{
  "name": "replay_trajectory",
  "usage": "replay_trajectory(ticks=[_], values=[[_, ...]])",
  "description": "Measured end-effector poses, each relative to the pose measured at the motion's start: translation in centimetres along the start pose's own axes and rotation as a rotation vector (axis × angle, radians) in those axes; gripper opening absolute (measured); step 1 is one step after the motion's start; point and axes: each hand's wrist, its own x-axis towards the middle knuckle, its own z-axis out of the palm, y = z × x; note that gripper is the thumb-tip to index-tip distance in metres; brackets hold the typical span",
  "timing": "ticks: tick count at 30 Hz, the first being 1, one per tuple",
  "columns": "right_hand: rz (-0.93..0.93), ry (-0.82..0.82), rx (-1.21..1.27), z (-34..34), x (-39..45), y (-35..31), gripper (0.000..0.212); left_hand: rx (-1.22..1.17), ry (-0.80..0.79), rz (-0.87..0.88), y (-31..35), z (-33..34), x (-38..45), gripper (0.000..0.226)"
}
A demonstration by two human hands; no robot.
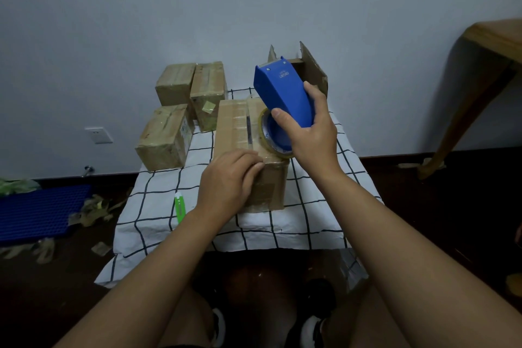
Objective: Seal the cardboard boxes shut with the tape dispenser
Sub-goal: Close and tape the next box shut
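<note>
A closed cardboard box [234, 127] stands in the middle of the checked cloth, with clear tape along its top seam. My left hand [228, 178] presses on the box's near top edge, fingers laid over the corner. My right hand [310, 133] grips a blue tape dispenser [282, 93], tilted nose-up above the box's right side. Its roll of clear tape [275, 135] sits just over the box's near right corner. Three taped boxes [180, 87] are stacked at the back left. An open box [313, 68] stands behind the dispenser, mostly hidden.
A green utility knife [179, 206] lies on the checked cloth [147, 220] left of my forearm. A blue plastic grid [39, 212] and scraps of used tape [93, 210] litter the dark floor at left. A wooden table leg [466, 110] rises at right. The wall is close behind.
</note>
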Motion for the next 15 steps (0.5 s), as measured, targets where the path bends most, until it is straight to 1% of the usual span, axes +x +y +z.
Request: replay_trajectory(ticks=[4,7,10,13,15], values=[[0.013,0.002,-0.002,0.0,0.0,0.0,0.074,0.102,0.014,0.058,-0.2,0.6,-0.1,0.010],[-0.002,-0.002,-0.029,0.0,0.0,-0.2,0.074,0.057,0.004,0.067,-0.2,0.3,-0.3,0.012],[-0.010,-0.004,-0.037,-0.1,0.0,-0.2,0.074,-0.022,-0.017,-0.020,-0.5,-0.3,-1.0,0.021],[-0.011,-0.004,-0.038,0.0,0.0,-0.3,0.074,-0.051,0.037,-0.169,-1.1,-0.7,-1.3,0.022],[-0.009,-0.004,-0.039,0.1,0.0,-0.4,0.074,-0.076,0.036,-0.221,-1.5,-0.8,-1.3,0.020]])
